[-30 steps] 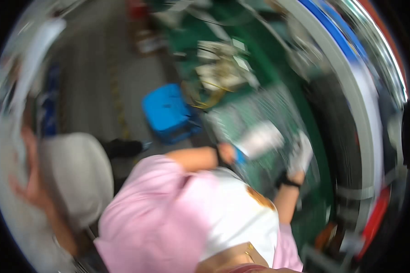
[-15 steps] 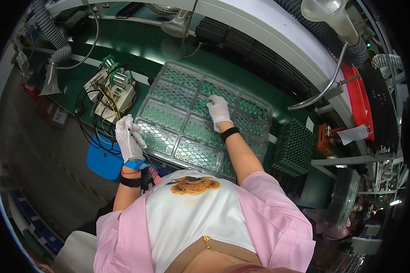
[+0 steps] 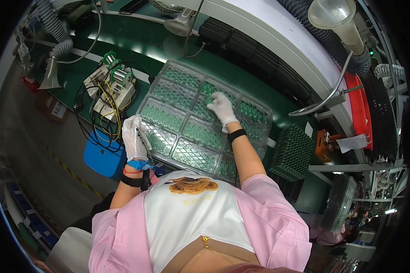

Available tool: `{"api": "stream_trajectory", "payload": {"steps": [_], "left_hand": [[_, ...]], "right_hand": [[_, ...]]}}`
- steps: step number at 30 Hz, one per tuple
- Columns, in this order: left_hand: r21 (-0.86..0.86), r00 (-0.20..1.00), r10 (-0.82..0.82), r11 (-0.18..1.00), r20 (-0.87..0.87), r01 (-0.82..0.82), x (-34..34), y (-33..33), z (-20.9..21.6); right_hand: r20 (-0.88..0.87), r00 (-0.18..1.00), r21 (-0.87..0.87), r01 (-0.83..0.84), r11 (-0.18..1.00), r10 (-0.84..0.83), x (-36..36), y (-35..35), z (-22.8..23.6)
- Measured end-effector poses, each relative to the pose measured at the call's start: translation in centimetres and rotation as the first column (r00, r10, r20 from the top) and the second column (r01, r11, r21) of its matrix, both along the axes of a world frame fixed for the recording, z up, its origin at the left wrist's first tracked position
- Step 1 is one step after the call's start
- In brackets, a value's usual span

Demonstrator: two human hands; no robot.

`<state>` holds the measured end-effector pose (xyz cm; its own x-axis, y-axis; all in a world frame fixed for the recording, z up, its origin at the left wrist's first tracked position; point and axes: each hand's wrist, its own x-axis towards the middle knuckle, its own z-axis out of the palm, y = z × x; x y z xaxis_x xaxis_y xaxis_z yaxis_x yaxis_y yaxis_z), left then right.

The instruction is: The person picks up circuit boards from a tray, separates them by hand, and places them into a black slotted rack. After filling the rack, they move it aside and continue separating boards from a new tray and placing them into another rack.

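We seem mid-pick: right hand point(image 3: 222, 108), fingers bunched, at green pieces point(image 3: 201, 109) in the partitioned tray point(image 3: 188, 113), grip unclear; left hand point(image 3: 133, 139) curled round a dark strip point(image 3: 139, 132). Lifting calls for a sure pinch.

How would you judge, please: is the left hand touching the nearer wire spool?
Apart: the head view shows the left hand clear of the spool, with pale equipment in the gap between.
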<state>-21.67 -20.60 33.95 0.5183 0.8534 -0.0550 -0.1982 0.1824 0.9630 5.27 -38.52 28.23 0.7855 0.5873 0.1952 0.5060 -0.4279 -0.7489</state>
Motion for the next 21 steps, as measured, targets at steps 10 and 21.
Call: {"api": "stream_trajectory", "payload": {"steps": [10,21], "left_hand": [[0.205,0.995,-0.062,0.976,-0.076,0.077,0.4,-0.6,-2.0],[0.197,0.991,-0.126,0.971,-0.047,0.133,0.5,-1.9,-1.5]], "right_hand": [[0.085,0.952,-0.232,0.305,0.924,-0.293,6.2,2.1,-0.3],[0.175,0.925,-0.251,0.373,0.893,-0.337,7.0,2.8,-2.6]]}}
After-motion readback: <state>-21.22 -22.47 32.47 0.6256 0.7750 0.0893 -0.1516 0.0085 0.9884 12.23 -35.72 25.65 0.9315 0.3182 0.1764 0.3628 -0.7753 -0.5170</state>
